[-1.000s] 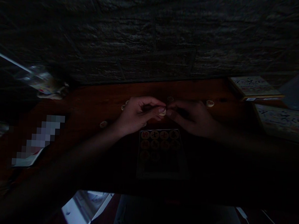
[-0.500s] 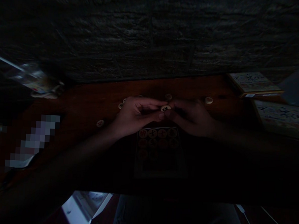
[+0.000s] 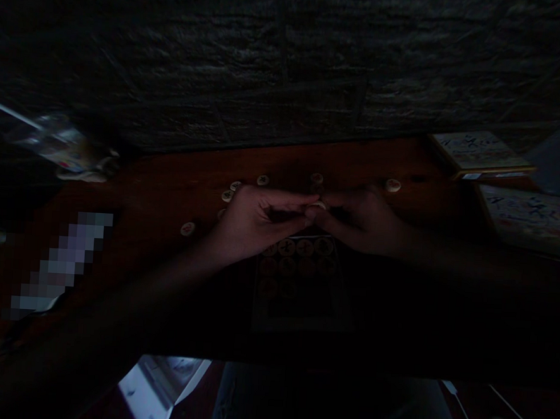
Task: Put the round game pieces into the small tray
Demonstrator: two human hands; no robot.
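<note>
The left hand (image 3: 253,222) and right hand (image 3: 365,220) meet at the fingertips, both clamped on one round game piece (image 3: 320,205). The piece is located just beyond the far edge of a tray (image 3: 261,312) containing rows of similar discs. Loose discs (image 3: 393,185) lie on the tabletop (image 3: 158,183). Two flat boxes (image 3: 483,152) lie at right, before a wall (image 3: 251,62).
</note>
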